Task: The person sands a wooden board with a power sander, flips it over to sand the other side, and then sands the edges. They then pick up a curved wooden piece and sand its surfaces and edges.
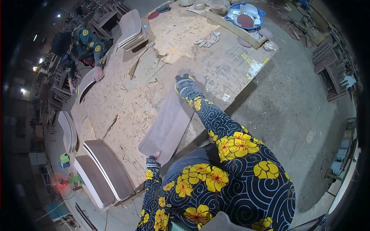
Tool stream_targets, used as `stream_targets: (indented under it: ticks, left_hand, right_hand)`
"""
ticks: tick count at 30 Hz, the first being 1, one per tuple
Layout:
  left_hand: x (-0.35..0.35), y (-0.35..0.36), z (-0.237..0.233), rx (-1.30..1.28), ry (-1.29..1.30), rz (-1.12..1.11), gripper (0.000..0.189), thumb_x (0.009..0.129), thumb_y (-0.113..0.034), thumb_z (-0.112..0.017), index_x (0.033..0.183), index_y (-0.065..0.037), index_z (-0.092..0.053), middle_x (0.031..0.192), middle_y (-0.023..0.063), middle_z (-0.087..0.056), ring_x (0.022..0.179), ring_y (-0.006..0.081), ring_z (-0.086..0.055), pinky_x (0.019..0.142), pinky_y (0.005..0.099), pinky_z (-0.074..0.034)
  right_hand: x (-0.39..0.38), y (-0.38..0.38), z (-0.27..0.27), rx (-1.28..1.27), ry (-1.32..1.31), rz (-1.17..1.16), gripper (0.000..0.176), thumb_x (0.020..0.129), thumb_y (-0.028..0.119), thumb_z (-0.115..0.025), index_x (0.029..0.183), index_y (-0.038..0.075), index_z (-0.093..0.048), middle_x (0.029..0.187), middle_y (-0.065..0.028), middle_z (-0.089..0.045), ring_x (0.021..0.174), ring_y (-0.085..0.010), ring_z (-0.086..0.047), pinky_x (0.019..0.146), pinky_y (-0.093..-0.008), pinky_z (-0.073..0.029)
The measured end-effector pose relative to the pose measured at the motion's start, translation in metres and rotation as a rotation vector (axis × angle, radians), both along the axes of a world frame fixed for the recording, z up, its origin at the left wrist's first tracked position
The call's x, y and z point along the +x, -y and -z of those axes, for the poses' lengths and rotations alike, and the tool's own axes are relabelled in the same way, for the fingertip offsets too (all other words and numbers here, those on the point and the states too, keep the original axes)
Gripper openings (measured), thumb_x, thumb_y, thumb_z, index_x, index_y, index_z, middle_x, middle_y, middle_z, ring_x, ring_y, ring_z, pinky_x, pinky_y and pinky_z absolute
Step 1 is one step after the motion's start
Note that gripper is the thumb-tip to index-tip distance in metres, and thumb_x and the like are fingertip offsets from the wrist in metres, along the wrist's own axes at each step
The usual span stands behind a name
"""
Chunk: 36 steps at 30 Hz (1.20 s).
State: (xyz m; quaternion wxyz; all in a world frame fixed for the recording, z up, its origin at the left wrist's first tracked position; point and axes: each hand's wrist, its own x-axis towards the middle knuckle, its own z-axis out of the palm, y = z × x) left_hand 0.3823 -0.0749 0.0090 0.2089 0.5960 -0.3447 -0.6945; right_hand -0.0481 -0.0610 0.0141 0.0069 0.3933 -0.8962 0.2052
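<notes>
A long curved wooden panel (169, 119) lies slantwise on the worktable (127, 127), near its front edge. At the panel's near end is my left hand (153, 158), gloved with bare fingertips; its thumb rests on the panel's surface and the other fingers are hidden beneath the edge. My right hand (185, 84), in a grey glove, is on the far end of the panel, its fingers bent round something I cannot make out.
Stacked curved panels (110, 167) lie at the table's left corner, with another stack (131, 29) at the back. Across the table a person (86, 46) handles a curved piece. A blue basket (263, 14), a wooden strip (231, 27) and a cloth (208, 39) are at the back right.
</notes>
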Motion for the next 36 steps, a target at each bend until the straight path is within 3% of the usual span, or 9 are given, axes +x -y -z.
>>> stream_targets:
  ticks: [5,8,16,19,22,28,32,36]
  left_hand:
    - [0.003,0.012,0.012,0.077,0.082,0.053,0.064,0.067,-0.004,-0.076,0.126,0.001,-0.051,0.114,0.0158,-0.061,0.096,0.032,-0.062,0.084,0.0416,-0.053]
    - [-0.012,-0.005,-0.014,-0.033,-0.122,-0.018,0.066,0.069,0.0,-0.074,0.129,-0.002,-0.049,0.116,0.015,-0.06,0.1,0.0325,-0.061,0.086,0.0437,-0.053]
    - [0.005,0.018,0.013,0.03,-0.087,0.03,0.069,0.069,0.002,-0.075,0.131,-0.004,-0.047,0.119,0.0143,-0.058,0.102,0.0337,-0.06,0.089,0.0452,-0.053]
    - [0.003,0.017,0.007,0.072,-0.065,0.004,0.069,0.069,0.002,-0.075,0.131,-0.005,-0.047,0.119,0.0145,-0.059,0.102,0.0338,-0.06,0.088,0.0452,-0.053]
    - [0.001,0.013,0.002,0.06,-0.099,-0.007,0.069,0.069,0.002,-0.075,0.132,-0.005,-0.047,0.119,0.0147,-0.059,0.103,0.0336,-0.059,0.089,0.0447,-0.053]
    - [-0.009,0.005,-0.012,0.068,-0.081,-0.011,0.069,0.069,0.001,-0.075,0.132,-0.003,-0.047,0.12,0.014,-0.058,0.105,0.0332,-0.058,0.093,0.0428,-0.051]
    - [-0.013,-0.003,-0.022,0.019,-0.128,-0.014,0.068,0.069,0.0,-0.074,0.132,-0.004,-0.047,0.119,0.0137,-0.058,0.105,0.0326,-0.058,0.094,0.0427,-0.05]
    - [-0.01,-0.003,-0.018,0.006,-0.139,-0.009,0.067,0.069,0.0,-0.074,0.131,-0.004,-0.048,0.118,0.0139,-0.059,0.103,0.0324,-0.059,0.091,0.0426,-0.052]
  right_hand:
    - [-0.013,-0.017,-0.001,-0.046,0.044,0.052,0.032,0.083,0.025,-0.055,0.114,0.016,-0.058,0.108,-0.0176,-0.06,0.103,-0.0335,-0.059,0.089,-0.0492,-0.046]
    - [-0.02,-0.02,0.002,-0.01,0.05,0.086,0.033,0.083,0.025,-0.056,0.115,0.016,-0.058,0.109,-0.0181,-0.059,0.102,-0.0349,-0.059,0.087,-0.0488,-0.048]
    - [-0.019,-0.031,0.004,-0.05,0.08,0.109,0.031,0.084,0.023,-0.056,0.114,0.016,-0.059,0.108,-0.0187,-0.059,0.104,-0.0366,-0.06,0.084,-0.0502,-0.051]
    - [-0.022,-0.036,0.0,0.027,0.177,0.102,0.055,0.076,0.021,-0.066,0.129,0.019,-0.051,0.12,-0.0172,-0.054,0.109,-0.0353,-0.058,0.09,-0.0494,-0.049]
    - [-0.018,-0.039,-0.003,-0.038,0.09,0.103,0.031,0.084,0.022,-0.055,0.114,0.015,-0.06,0.11,-0.0195,-0.06,0.102,-0.0362,-0.061,0.084,-0.0502,-0.05]
    - [-0.008,-0.037,-0.002,0.005,0.087,-0.033,0.032,0.084,0.023,-0.054,0.114,0.014,-0.06,0.109,-0.0191,-0.06,0.101,-0.0347,-0.061,0.089,-0.0486,-0.048]
    - [-0.019,-0.035,0.01,-0.1,-0.05,-0.006,0.034,0.081,0.021,-0.057,0.113,0.012,-0.06,0.104,-0.0182,-0.061,0.099,-0.0342,-0.061,0.086,-0.0473,-0.05]
    - [-0.021,-0.032,0.008,-0.07,-0.018,0.036,0.036,0.08,0.021,-0.058,0.115,0.012,-0.059,0.107,-0.0185,-0.06,0.098,-0.0351,-0.061,0.083,-0.0469,-0.051]
